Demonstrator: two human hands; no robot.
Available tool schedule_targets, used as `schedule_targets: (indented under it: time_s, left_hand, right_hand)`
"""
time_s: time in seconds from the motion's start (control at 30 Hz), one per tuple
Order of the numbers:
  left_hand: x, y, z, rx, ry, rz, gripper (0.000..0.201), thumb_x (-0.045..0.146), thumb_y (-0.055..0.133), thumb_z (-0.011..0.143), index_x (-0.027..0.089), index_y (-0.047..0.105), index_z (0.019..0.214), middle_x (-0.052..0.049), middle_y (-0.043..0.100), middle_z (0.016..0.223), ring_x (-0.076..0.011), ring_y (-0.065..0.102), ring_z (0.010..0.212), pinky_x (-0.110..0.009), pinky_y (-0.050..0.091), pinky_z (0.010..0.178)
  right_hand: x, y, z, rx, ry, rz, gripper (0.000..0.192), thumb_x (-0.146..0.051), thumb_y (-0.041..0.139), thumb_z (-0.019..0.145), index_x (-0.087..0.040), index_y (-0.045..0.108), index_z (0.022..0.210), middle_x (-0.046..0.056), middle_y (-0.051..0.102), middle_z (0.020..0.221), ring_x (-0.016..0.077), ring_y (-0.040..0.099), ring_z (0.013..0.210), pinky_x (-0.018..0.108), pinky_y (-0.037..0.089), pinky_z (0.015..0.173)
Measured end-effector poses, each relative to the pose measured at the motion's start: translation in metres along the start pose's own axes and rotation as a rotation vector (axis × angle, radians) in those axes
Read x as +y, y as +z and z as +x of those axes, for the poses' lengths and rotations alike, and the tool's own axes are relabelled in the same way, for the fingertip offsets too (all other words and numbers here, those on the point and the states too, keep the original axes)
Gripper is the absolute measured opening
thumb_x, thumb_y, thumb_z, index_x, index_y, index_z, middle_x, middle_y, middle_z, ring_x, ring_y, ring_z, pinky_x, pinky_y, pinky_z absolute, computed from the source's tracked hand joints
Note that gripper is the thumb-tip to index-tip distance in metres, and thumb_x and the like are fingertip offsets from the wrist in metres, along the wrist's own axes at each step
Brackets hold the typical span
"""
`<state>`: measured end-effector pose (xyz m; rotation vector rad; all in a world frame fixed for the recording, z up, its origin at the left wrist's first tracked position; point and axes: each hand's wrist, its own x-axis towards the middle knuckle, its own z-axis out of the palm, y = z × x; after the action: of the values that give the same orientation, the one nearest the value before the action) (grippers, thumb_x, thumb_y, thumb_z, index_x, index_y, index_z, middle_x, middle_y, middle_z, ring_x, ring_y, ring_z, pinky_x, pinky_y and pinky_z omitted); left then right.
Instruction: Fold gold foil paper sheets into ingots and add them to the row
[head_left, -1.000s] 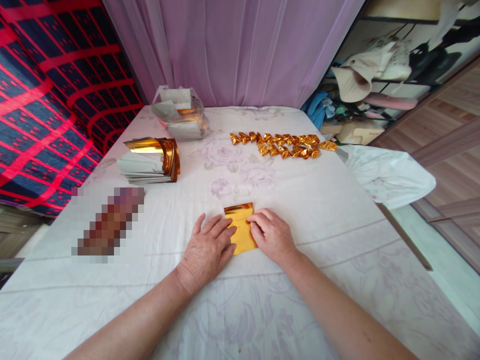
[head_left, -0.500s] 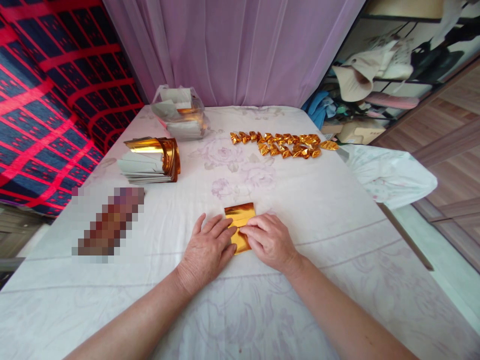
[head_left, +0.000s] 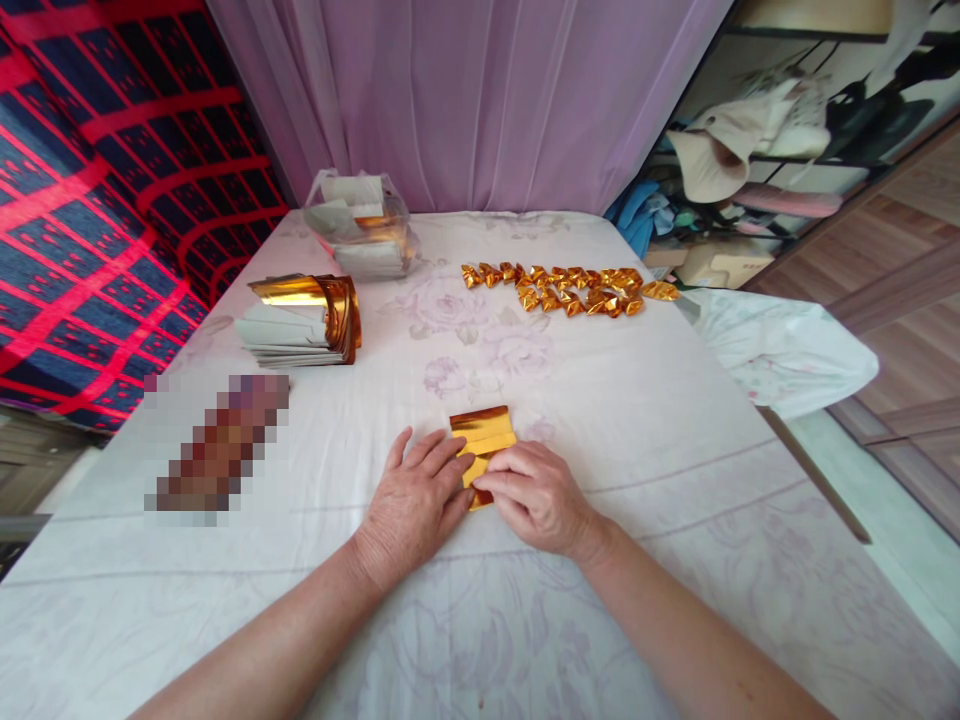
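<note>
A folded sheet of gold foil paper (head_left: pixel 484 428) lies on the cloth in front of me, with a crease across its middle. My left hand (head_left: pixel 416 490) rests flat over its left edge, fingers spread and holding the sheet down. At the lower right part, my right hand (head_left: pixel 536 497) has its thumb and fingers pinched together on the foil, and they hide that corner. Farther back, a double row of folded gold foil pieces (head_left: pixel 577 279) stretches across the right side of the table.
A bent stack of foil sheets (head_left: pixel 296 335) stands at the left. Behind it sits a clear plastic bag (head_left: pixel 364 235) of more sheets. A pixelated object (head_left: pixel 221 445) lies near the left edge. Shelves (head_left: pixel 742 150) and a white bag (head_left: pixel 787 345) are at the right.
My right hand has slid slightly down along the foil toward me, fingertips now nearer its lower edge. My left hand stays in place.
</note>
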<state>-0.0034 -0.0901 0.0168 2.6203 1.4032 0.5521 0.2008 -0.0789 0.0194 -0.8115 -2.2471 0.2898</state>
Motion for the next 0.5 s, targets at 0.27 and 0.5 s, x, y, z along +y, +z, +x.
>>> schedule_targets:
  time_s: [0.27, 0.5]
  left_hand:
    - [-0.0001, 0.0014, -0.0004, 0.012, 0.003, -0.003, 0.030, 0.036, 0.054, 0.095, 0.022, 0.065, 0.119, -0.006, 0.065, 0.130, -0.0291, 0.053, 0.124, -0.057, 0.027, 0.112]
    - [-0.0006, 0.0011, -0.0006, 0.002, 0.001, -0.009, 0.031, 0.033, 0.056, 0.092, 0.022, 0.064, 0.120, -0.006, 0.064, 0.130, -0.0287, 0.053, 0.125, -0.056, 0.027, 0.113]
  right_hand:
    - [0.0007, 0.0004, 0.0008, -0.077, 0.010, 0.039, 0.025, -0.009, 0.049, 0.086, -0.021, 0.071, 0.088, 0.002, 0.065, 0.079, 0.0147, 0.057, 0.074, 0.030, 0.045, 0.070]
    - [0.0055, 0.0039, -0.0014, -0.030, 0.073, 0.041, 0.023, -0.011, 0.052, 0.088, -0.021, 0.072, 0.088, 0.002, 0.068, 0.080, 0.0144, 0.060, 0.074, 0.029, 0.046, 0.069]
